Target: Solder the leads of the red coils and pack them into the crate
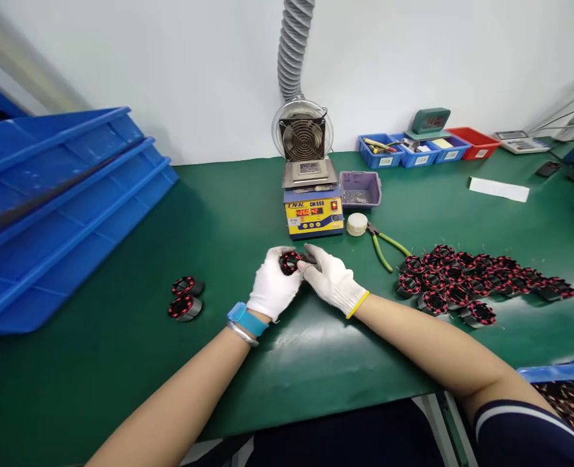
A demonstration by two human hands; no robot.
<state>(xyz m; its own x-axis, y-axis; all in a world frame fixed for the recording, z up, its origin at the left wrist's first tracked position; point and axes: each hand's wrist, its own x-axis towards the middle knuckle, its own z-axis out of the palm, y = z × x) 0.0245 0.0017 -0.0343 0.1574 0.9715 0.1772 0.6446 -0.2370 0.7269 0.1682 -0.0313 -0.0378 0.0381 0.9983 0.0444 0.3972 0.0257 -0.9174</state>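
In the centre of the frame, a ring-shaped wound core is held in the gloved left hand, whose fingers are curled around it. The thumb and fingers of the gloved right hand are brought in at the core's right edge; whether a wire is pinched between them cannot be told.

For good handling, the core should be kept steady by its outer wall, so that the red-and-black windings are not squeezed, and finger work should be done gently at the rim. Gloves are best kept away from the lit yellow unit just above, since heat may be given off there.

Similar cores are grouped at the right, with two more left of centre. Green-handled cutters are laid between the unit and the group.
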